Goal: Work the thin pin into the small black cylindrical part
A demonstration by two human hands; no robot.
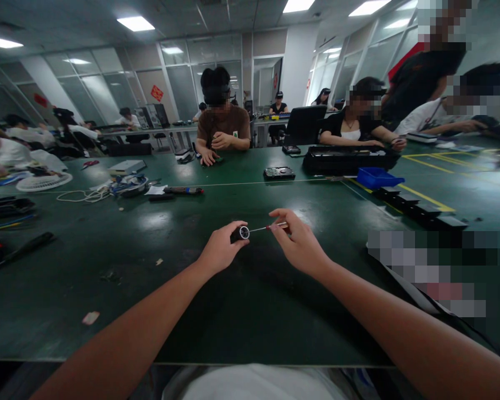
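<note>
My left hand (pixel 220 248) is closed around a small black cylindrical part (pixel 240 233) with a round silvery end facing me. My right hand (pixel 296 240) pinches a thin screwdriver (pixel 270 226) with a red handle. Its metal shaft points left and its tip touches the cylinder's end. Both hands hover just above the dark green table (pixel 150 278), near its middle in front of me.
A hard drive (pixel 279 173) lies further back. A blue bin (pixel 379 178) and a row of black blocks (pixel 416 206) sit to the right. Cables and tools (pixel 120 188) lie at left, with a white fan (pixel 44 181). Other people sit across the table.
</note>
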